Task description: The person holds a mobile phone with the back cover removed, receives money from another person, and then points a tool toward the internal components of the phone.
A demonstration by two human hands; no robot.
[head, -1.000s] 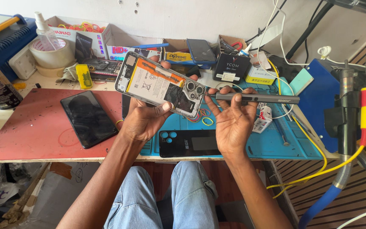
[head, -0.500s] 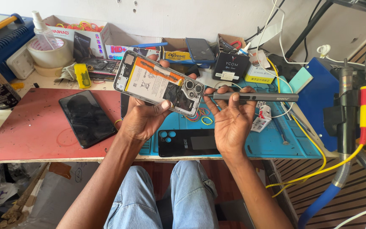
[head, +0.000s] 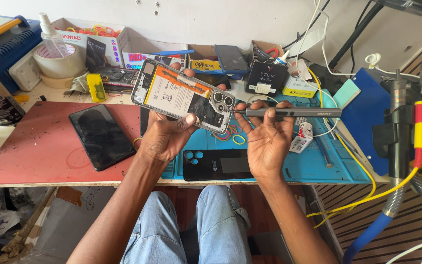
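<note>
The left hand (head: 164,134) holds an opened phone (head: 184,95) above the middle of the worktop (head: 30,161), fingers curled round its lower edge and thumb pressed on the inner face near the camera cluster, so the battery and boards face up. The right hand (head: 268,139) pinches a slim grey screwdriver (head: 289,112) between thumb and fingertips, held level, its tip touching the phone's right end beside the 3 camera lenses. Below the hands, the phone's black back cover (head: 218,165) lies at the front edge of the blue mat (head: 318,166), and a dark screen panel (head: 102,136) rests on the red mat (head: 30,146) toward the left. As I judge it, the phone hangs in the air on 1 hand's grip alone, so a hard push from the tool could tip it out of the fingers; the tip could also skid off a screw onto a lens or a thin cable, and a loosened screw could drop among the rubber bands (head: 233,134) and be lost.
</note>
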